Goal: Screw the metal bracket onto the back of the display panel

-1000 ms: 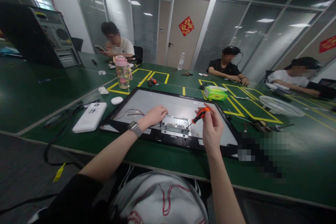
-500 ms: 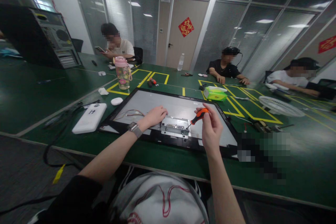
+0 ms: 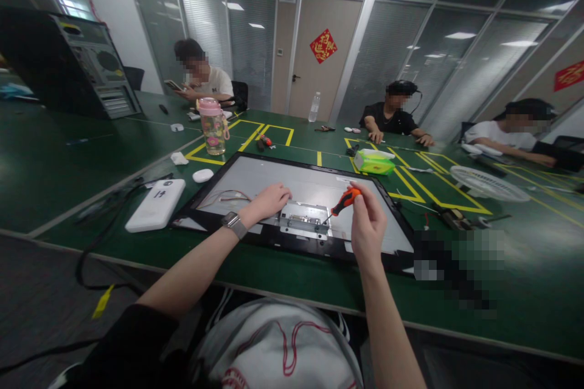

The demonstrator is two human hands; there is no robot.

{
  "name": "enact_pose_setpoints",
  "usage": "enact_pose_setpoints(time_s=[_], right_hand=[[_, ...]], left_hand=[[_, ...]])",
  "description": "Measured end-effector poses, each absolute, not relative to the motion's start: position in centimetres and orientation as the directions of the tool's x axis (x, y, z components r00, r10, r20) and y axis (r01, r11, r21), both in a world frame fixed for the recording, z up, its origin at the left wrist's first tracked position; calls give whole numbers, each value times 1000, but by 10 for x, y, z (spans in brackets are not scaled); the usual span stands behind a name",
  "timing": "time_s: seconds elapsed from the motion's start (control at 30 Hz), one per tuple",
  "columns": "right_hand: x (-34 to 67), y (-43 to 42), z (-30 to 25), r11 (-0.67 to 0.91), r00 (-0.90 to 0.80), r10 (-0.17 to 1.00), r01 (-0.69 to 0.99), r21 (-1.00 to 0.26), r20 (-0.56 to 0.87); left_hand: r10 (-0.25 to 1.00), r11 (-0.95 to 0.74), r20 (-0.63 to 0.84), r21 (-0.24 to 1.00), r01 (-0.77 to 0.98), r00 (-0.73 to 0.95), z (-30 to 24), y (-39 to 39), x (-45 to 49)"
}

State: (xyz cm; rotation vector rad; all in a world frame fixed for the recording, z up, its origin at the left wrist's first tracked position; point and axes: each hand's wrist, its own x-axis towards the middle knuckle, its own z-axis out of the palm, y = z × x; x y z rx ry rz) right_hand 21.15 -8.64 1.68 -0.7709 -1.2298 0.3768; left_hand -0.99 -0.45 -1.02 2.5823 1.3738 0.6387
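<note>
Right hand [image 3: 368, 219] gripping an orange-and-black screwdriver [image 3: 347, 201], a worker tends a silver metal bracket [image 3: 303, 226], seated but seemingly unfinished, on a grey, black-framed panel [image 3: 292, 176]; left hand [image 3: 269, 200], hold unclear, alongside.

Along the near edge of the green tabletop [image 3: 301, 272] over there lies a black-framed panel [image 3: 301, 176], a white device [image 3: 150, 214] beside it; a clear bottle [image 3: 314, 109] stands close to the far edge.

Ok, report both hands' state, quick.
Left hand: palm down by the metal bracket; whether it grips cannot be told.
Right hand: closed on the orange screwdriver.
</note>
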Motion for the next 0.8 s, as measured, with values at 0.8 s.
enact_pose_setpoints(time_s=[0.8], right_hand=[[214, -82, 13, 687, 305, 690, 10, -726, 657]], left_hand=[[824, -562, 294, 316, 764, 484, -10, -5, -10]])
